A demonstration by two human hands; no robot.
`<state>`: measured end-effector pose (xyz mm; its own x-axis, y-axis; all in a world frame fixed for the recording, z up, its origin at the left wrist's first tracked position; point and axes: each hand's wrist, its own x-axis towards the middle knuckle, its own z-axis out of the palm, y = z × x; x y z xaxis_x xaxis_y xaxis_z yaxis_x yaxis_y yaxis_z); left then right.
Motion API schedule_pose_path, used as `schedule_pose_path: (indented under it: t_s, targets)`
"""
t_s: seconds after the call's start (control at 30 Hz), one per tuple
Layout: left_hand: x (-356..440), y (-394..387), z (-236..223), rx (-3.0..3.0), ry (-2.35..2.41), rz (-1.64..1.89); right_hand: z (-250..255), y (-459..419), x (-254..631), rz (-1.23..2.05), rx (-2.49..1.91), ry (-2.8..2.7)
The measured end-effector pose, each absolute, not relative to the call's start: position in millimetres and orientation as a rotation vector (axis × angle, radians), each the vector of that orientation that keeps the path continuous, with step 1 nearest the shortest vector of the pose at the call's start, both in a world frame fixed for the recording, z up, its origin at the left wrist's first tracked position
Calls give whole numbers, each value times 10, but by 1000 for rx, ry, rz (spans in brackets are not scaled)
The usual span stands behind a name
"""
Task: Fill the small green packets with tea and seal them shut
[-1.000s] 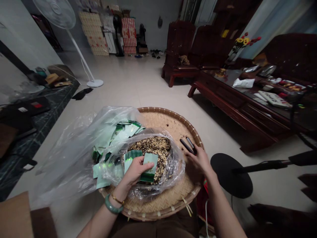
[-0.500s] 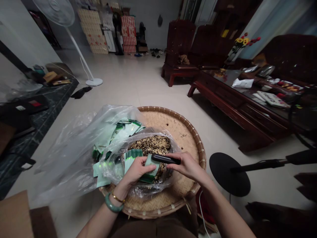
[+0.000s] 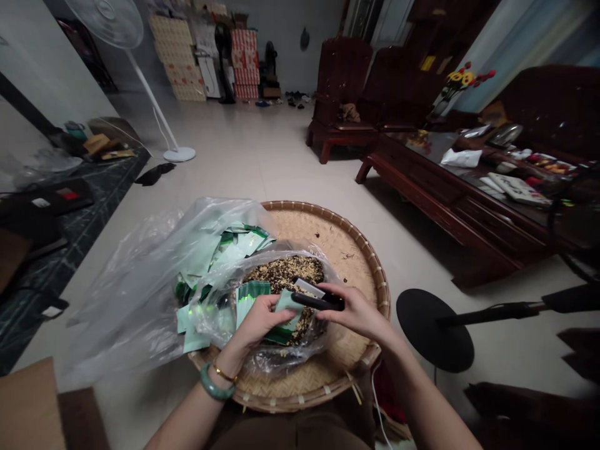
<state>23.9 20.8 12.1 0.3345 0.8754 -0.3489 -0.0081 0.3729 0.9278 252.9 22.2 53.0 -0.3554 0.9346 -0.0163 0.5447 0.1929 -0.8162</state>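
Between the fingers of my left hand (image 3: pixel 257 325) is a small pale green packet (image 3: pixel 285 301), its lower part dark green. My right hand (image 3: pixel 354 309) grips a black handheld bag sealer (image 3: pixel 312 301), whose jaws are apart beside the packet's top edge. Beneath both hands, a clear plastic bag (image 3: pixel 276 362) holds a loose black and tan grain-like mix (image 3: pixel 285 267). Several green packets (image 3: pixel 252 292) stand at that bag's left side. More pale green packets (image 3: pixel 239 244) lie inside a large clear bag (image 3: pixel 154 294) on the left. A round woven bamboo tray (image 3: pixel 323 222) supports the bags.
A black round stand base (image 3: pixel 434 328) is on the floor right of the tray, and a cardboard box (image 3: pixel 28 400) at lower left. Farther off are a low wooden table (image 3: pixel 422 181), wooden chairs (image 3: pixel 340 81) and a white fan (image 3: pixel 157 106).
The sealer's jaws have come apart, showing a light-coloured upper piece raised from the black body. Both hands stay nearly in place, the left still holding the packet.
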Motion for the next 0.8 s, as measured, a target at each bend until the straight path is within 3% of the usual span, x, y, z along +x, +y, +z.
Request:
schedule_pose_path:
  t_s: [0.8]
  targets:
    - [253, 221, 106, 1160, 1148, 734, 454, 247, 2305, 1018, -1342, -2019]
